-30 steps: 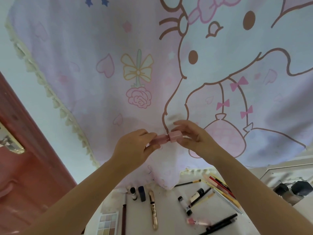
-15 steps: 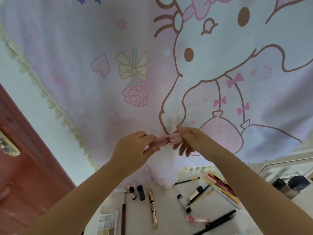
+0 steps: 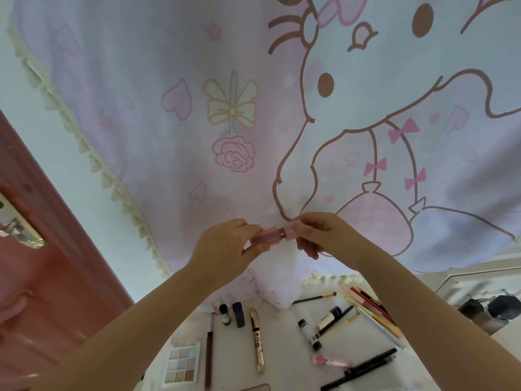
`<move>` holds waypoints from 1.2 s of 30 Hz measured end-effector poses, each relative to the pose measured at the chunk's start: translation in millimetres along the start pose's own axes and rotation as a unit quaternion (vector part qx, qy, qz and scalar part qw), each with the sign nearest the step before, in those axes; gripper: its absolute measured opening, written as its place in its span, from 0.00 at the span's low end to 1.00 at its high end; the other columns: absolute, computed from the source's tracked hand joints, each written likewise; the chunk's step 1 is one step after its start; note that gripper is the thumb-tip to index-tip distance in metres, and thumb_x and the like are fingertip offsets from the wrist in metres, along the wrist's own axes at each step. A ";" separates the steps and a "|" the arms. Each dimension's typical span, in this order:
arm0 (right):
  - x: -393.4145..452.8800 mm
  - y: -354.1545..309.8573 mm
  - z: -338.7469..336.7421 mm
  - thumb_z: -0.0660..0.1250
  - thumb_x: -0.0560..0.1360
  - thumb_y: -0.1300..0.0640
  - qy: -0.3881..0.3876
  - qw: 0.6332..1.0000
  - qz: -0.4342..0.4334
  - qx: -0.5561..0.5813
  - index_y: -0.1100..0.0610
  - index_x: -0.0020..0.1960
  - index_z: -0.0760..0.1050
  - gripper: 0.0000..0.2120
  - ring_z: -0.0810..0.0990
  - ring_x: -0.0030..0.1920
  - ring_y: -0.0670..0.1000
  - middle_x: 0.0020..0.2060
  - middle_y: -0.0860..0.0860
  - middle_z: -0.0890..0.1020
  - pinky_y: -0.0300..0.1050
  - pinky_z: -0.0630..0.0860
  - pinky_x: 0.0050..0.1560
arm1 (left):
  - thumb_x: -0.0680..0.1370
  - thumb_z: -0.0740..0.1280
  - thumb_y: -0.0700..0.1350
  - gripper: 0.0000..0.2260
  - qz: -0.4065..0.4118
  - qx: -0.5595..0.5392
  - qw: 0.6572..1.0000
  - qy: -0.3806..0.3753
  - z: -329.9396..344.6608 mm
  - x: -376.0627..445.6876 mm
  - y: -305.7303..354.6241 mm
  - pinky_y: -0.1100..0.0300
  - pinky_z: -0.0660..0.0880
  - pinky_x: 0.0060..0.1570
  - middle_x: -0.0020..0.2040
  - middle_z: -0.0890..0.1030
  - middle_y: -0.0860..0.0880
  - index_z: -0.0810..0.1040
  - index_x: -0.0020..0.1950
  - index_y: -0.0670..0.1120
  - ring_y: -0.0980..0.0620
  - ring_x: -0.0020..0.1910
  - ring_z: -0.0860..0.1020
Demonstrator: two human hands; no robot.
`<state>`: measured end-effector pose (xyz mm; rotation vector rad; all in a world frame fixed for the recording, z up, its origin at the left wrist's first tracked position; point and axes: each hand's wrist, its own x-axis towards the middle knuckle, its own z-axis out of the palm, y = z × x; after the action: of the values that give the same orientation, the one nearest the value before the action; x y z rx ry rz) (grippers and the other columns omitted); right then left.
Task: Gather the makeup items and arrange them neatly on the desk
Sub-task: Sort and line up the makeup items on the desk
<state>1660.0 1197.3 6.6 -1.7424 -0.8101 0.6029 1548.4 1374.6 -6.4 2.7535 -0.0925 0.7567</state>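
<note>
Held mid-frame, above the white desk: small translucent pink plastic lip-gloss tube, body pinched by left hand, cap pinched by right hand. Probably light, rigid, slick; best gripped around the barrel.

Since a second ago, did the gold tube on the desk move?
No. The gold tube lies in the same spot between the dark blue cap and the black-and-white tube; only the camera shifted a little.
</note>
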 end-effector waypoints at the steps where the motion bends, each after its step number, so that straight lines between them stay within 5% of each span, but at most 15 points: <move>1: -0.4 1.5 -1.4 0.62 0.76 0.63 -0.008 1.000 -0.013 0.025 0.52 0.47 0.77 0.08 0.77 0.29 0.44 0.32 0.49 0.80 0.35 0.74 0.31 | 0.75 0.66 0.52 0.14 -0.005 0.000 1.000 -0.003 0.0 -0.3 -1.6 0.61 0.74 0.38 0.42 0.81 0.48 0.80 0.55 0.45 0.56 0.35 0.70; 3: -0.1 4.7 -3.9 0.61 0.75 0.69 -0.035 0.996 -0.013 0.080 0.50 0.52 0.75 0.15 0.80 0.36 0.46 0.41 0.51 0.80 0.38 0.78 0.38 | 0.75 0.66 0.51 0.14 -0.010 -0.002 1.000 -0.005 0.7 -1.5 -4.2 0.60 0.75 0.39 0.42 0.81 0.47 0.80 0.54 0.45 0.56 0.34 0.71; 5: 1.7 6.4 -1.8 0.62 0.76 0.64 -0.046 0.995 0.012 0.090 0.50 0.55 0.73 0.12 0.82 0.39 0.48 0.46 0.51 0.80 0.39 0.79 0.39 | 0.74 0.67 0.51 0.13 -0.011 -0.003 1.000 -0.011 2.1 -3.8 -5.6 0.59 0.75 0.38 0.40 0.81 0.46 0.81 0.52 0.44 0.55 0.33 0.71; 8: 5.1 7.5 5.0 0.59 0.77 0.52 -0.016 0.997 0.058 0.049 0.54 0.48 0.75 0.08 0.78 0.29 0.48 0.37 0.53 0.80 0.37 0.75 0.29 | 0.73 0.69 0.50 0.12 -0.007 -0.003 1.000 -0.017 5.1 -8.1 -6.0 0.59 0.75 0.35 0.39 0.81 0.46 0.81 0.51 0.44 0.55 0.32 0.71; 11: 7.3 13.4 11.2 0.62 0.76 0.56 -0.004 0.999 0.047 0.027 0.56 0.42 0.77 0.07 0.76 0.26 0.46 0.31 0.53 0.79 0.36 0.74 0.28 | 0.73 0.69 0.49 0.10 -0.010 -0.002 1.000 -0.026 11.3 -14.2 -8.6 0.59 0.74 0.33 0.37 0.81 0.47 0.82 0.49 0.43 0.56 0.31 0.70; 15: 10.2 26.4 20.5 0.68 0.72 0.57 -0.016 0.996 0.065 0.053 0.58 0.46 0.78 0.05 0.78 0.31 0.48 0.35 0.53 0.79 0.37 0.77 0.35 | 0.74 0.68 0.49 0.11 -0.033 -0.002 0.999 -0.037 23.8 -24.7 -16.4 0.61 0.72 0.35 0.37 0.81 0.47 0.81 0.49 0.43 0.56 0.32 0.69; 22: 15.7 74.7 41.0 0.60 0.78 0.55 -0.006 0.985 0.165 0.049 0.54 0.55 0.72 0.07 0.79 0.35 0.51 0.39 0.50 0.78 0.41 0.77 0.40 | 0.76 0.65 0.51 0.10 -0.133 -0.034 0.985 -0.100 56.0 -66.7 -26.4 0.61 0.73 0.41 0.38 0.78 0.50 0.80 0.51 0.46 0.56 0.35 0.71; 27: -7.1 150.1 75.9 0.60 0.76 0.57 -0.051 0.964 0.218 -0.145 0.59 0.50 0.76 0.09 0.76 0.41 0.50 0.42 0.52 0.78 0.43 0.72 0.44 | 0.77 0.62 0.54 0.14 -0.259 -0.095 0.935 -0.224 94.4 -137.8 -34.5 0.64 0.67 0.33 0.29 0.68 0.56 0.66 0.35 0.51 0.60 0.28 0.68; 31: -26.4 193.1 107.4 0.60 0.77 0.53 -0.110 0.943 0.202 -0.241 0.56 0.56 0.75 0.12 0.77 0.50 0.50 0.49 0.51 0.80 0.38 0.70 0.49 | 0.76 0.65 0.45 0.03 -0.382 -0.170 0.881 -0.222 114.0 -180.5 -45.6 0.56 0.74 0.37 0.32 0.77 0.52 0.75 0.44 0.46 0.53 0.31 0.77; 36: -26.7 229.6 124.5 0.57 0.78 0.54 -0.154 0.903 0.133 -0.380 0.56 0.71 0.60 0.23 0.62 0.70 0.54 0.71 0.54 0.62 0.46 0.61 0.69 | 0.71 0.69 0.37 0.10 -0.448 -0.204 0.847 -0.200 128.7 -188.6 -62.3 0.72 0.72 0.32 0.38 0.77 0.52 0.75 0.51 0.44 0.58 0.34 0.76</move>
<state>1603.6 1207.4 -249.6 -2.5410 -1.1352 0.8265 1457.7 1394.8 -224.0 2.1147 0.7952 -0.0959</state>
